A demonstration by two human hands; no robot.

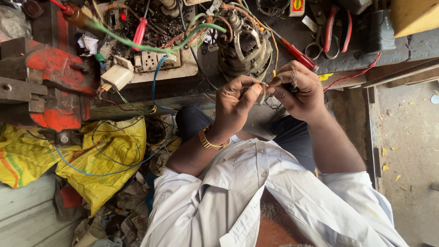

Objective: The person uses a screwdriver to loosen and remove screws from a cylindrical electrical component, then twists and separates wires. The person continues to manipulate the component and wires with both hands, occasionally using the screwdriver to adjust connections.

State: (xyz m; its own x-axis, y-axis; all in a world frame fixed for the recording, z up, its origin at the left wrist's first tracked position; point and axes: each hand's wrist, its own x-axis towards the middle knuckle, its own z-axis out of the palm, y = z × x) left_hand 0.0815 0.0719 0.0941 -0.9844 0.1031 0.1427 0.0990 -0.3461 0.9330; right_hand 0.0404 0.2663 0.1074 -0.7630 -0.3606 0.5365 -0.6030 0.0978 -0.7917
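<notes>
Now, going left to right, your left hand (235, 105) and your right hand (297, 91) meet, fingers pinched shut on a small metal part (264, 91) between them. It sits just below the wire-wound motor (244, 43), near the red screwdriver (297, 55).

Small piece pinched between left hand (235, 103) and right hand (297, 89): mostly covered by fingertips, kind not discernible. Motor winding (244, 41): lower part behind the hands, top cut by the frame edge. Red vise (50, 87): left side cut off. Yellow sack (105, 155): left end beyond the edge, contents concealed. Red-handled pliers (331, 27): jaws out of frame. Wooden block (414, 16): only a corner in view. Parts heap (157, 20) behind the socket board: too tangled and small to identify.
</notes>
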